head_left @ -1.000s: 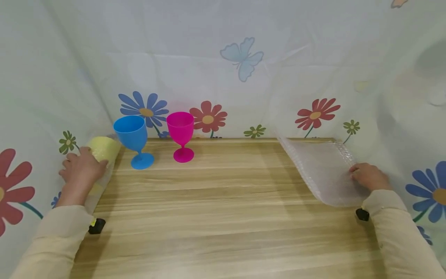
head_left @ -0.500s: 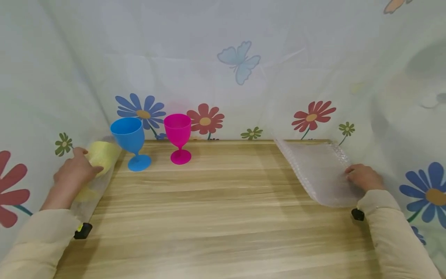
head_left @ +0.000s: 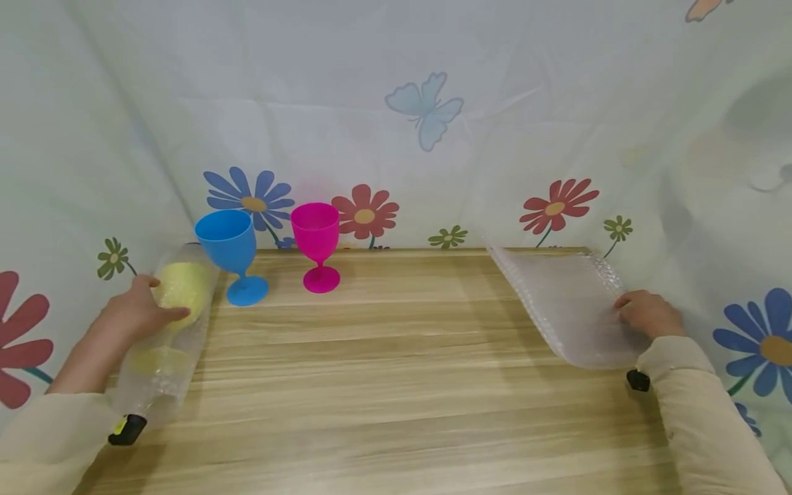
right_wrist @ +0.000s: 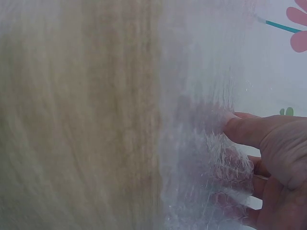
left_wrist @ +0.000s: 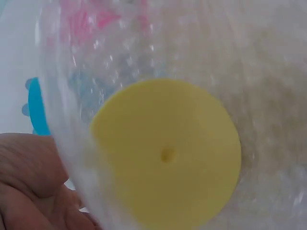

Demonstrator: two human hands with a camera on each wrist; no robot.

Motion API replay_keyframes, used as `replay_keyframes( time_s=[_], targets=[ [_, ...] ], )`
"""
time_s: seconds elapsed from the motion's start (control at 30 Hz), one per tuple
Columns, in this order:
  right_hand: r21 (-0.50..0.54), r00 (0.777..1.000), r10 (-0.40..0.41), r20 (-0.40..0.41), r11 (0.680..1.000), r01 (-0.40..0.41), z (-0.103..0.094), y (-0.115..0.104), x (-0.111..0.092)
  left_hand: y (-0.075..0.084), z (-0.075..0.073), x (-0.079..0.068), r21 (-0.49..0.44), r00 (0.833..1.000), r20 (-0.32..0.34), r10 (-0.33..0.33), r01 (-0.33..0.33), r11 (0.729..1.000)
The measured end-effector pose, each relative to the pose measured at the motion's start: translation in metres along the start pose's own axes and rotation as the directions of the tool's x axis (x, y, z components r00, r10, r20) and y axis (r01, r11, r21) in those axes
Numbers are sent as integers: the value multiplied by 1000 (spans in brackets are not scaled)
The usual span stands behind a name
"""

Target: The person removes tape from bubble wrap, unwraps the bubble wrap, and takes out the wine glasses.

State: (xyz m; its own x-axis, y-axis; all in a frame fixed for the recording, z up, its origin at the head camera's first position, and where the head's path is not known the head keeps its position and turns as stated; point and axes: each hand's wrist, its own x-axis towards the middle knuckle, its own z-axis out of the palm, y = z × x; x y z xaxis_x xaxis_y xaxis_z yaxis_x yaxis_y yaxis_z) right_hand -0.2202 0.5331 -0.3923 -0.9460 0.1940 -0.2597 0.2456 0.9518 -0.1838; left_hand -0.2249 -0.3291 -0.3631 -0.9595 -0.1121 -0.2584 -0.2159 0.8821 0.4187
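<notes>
At the left of the table, my left hand grips a yellow goblet wrapped in clear bubble wrap. The thumb lies across its near side; the other fingers are mostly hidden behind it. In the left wrist view the round yellow base shows through the wrap, a small dimple at its centre. My right hand pinches the right edge of a clear bubble wrap sheet at the table's right side. Through that sheet, the right wrist view shows fingers behind it and the thumb in front.
A blue goblet stands upright close to the wrapped yellow one. Just right of it stands a pink goblet, also upright. Flower-printed white curtains enclose the wooden table at the back and sides.
The left hand has shifted left and toward the body, turning the wrapped yellow goblet so more of its wrap and base shows. The right hand and its sheet look nearly still.
</notes>
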Motion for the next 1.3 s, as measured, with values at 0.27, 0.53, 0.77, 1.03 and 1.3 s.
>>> replay_keyframes(
  time_s=[0.27,0.53,0.77,1.03,1.3],
  targets=[
    [-9,1000,-4,-5,1000,4,3,-2,1,-8,2,-11,-18,997,69,39,-38,999],
    [-21,1000,-10,-5,1000,9,3,-2,2,0,10,-27,-66,988,149,51,-42,997],
    [-11,1000,-1,2,1000,1,2,-3,1,5,16,-36,-119,980,144,138,-122,985],
    [-22,1000,-3,2,1000,3,0,-2,2,16,25,-48,-110,966,225,127,-105,988],
    [-31,1000,-8,-4,999,8,0,-1,0,45,42,-63,-141,931,322,170,-131,981]
  ],
)
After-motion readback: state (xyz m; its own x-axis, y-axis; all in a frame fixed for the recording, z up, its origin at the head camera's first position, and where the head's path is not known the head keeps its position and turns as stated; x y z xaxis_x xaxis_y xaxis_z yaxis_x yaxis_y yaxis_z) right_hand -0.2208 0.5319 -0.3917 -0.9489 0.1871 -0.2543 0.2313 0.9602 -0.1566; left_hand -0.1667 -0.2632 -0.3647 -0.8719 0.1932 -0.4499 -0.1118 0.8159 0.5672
